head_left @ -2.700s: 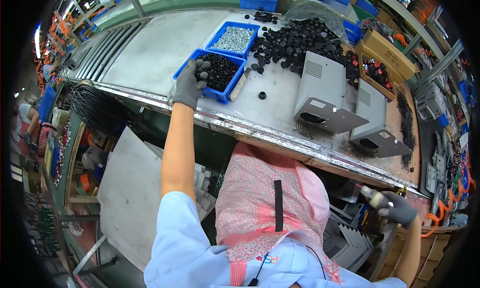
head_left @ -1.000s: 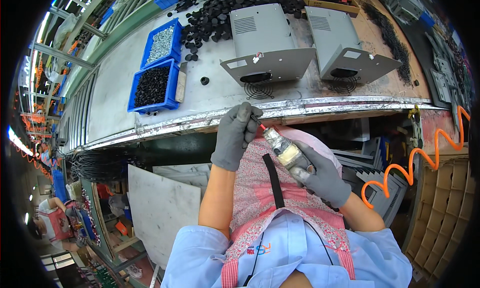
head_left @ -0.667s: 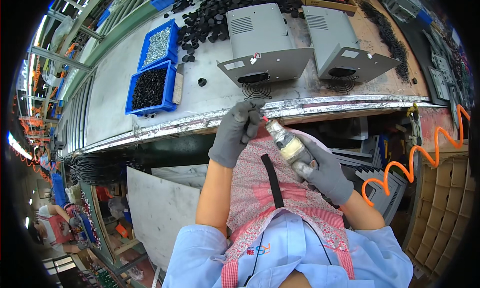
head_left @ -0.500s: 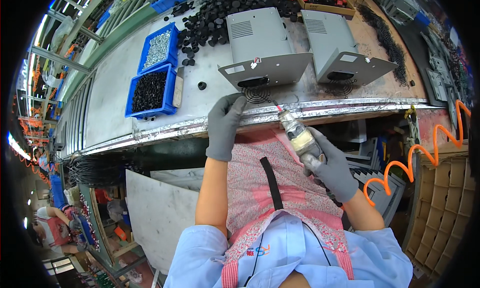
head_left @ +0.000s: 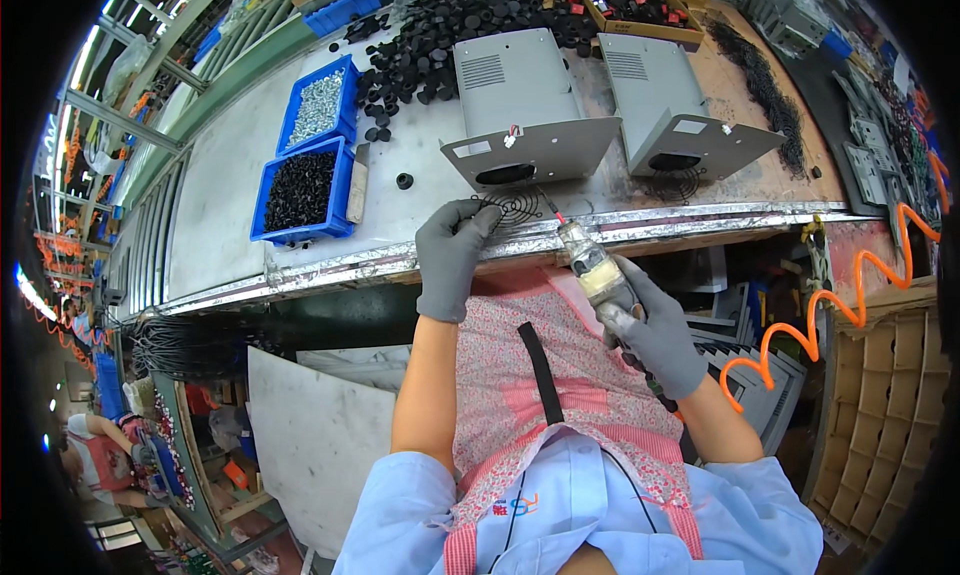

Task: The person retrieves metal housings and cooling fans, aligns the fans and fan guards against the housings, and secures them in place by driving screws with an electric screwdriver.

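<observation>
My left hand [head_left: 452, 255], in a grey glove, is closed with thumb and fingertips pinched at the left rim of a black wire fan guard [head_left: 518, 207]. The guard lies near the bench's front edge, just below a grey sheet-metal housing [head_left: 525, 75] with a dark oval opening in its flange. In my right hand [head_left: 665, 335], also gloved, is a power screwdriver [head_left: 598, 275] with a worn, taped body. Its thin bit points up and left, apart from the guard. A second grey housing [head_left: 655, 80] stands to the right, with another fan guard [head_left: 680, 183] partly under its flange.
Blue bins of silver screws [head_left: 318, 105] and black fasteners [head_left: 298, 193] stand at left. Loose black caps [head_left: 430, 50] are heaped at the back beside a carton [head_left: 650, 30]. An orange coiled hose [head_left: 860, 305] hangs at right, above a divided cardboard box [head_left: 885, 415].
My left hand has moved slightly down and right, onto the fan guard's rim. The guard sits a little nearer the bench edge. The screwdriver stays almost in place.
</observation>
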{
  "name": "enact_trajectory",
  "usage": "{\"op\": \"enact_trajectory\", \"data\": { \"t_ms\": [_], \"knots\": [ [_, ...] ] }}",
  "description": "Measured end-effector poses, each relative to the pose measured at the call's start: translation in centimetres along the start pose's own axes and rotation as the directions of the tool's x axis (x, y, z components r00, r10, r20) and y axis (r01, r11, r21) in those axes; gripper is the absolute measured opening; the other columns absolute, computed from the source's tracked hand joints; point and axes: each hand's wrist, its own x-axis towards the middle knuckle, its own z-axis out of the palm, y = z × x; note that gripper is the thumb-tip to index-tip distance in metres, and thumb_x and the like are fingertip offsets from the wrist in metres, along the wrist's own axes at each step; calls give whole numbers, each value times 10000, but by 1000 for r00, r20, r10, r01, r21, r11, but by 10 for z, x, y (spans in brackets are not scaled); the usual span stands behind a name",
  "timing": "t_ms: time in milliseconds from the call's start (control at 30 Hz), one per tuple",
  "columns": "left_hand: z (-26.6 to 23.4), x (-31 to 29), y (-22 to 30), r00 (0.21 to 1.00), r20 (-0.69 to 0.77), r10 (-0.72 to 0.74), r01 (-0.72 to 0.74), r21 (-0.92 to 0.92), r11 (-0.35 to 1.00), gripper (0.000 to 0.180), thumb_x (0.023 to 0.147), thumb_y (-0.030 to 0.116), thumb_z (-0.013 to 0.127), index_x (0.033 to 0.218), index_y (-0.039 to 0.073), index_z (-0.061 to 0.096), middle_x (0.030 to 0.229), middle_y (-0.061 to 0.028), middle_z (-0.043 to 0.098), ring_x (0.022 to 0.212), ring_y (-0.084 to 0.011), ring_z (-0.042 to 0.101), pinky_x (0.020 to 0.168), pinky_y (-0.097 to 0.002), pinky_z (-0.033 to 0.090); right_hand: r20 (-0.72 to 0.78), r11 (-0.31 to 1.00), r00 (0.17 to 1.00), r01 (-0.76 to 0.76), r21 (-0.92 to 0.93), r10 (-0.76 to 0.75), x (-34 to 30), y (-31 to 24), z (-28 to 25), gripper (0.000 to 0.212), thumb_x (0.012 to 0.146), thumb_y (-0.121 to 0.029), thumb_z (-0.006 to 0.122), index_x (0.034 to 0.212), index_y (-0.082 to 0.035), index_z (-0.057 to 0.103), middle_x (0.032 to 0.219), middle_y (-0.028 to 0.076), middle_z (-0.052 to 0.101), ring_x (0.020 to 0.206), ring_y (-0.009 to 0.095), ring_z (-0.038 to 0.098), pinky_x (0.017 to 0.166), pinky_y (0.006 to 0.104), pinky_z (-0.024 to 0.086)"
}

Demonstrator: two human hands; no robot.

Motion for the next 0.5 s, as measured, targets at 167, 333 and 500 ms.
{"op": "enact_trajectory", "data": {
  "t_ms": [167,333,500],
  "knots": [
    [0,-7,6,998,17,62,-60,-91,994,136,761,80,691,845,-19,649,717,-13,615,650,-51,518,603,-200,427,13,999,999,46,21,-46,-1,-2,2,621,769,-133,565,1349,-94,347,891,53,575,580,62,498,474,197,414],
    [-3,-6,8,976,57,210,-213,42,976,115,757,51,683,839,-19,643,750,-19,589,685,-67,517,614,-201,411,-13,1000,1000,9,7,-9,-5,-9,5,613,774,-125,557,1349,-99,347,876,45,570,573,58,495,458,192,403],
    [-4,1,4,925,115,361,-378,206,903,123,760,36,678,861,-23,640,787,-31,564,691,-79,504,610,-206,399,-25,998,999,25,49,-24,-3,-8,8,612,775,-125,563,1348,-95,350,821,40,565,558,59,495,445,196,395]
  ]
}}
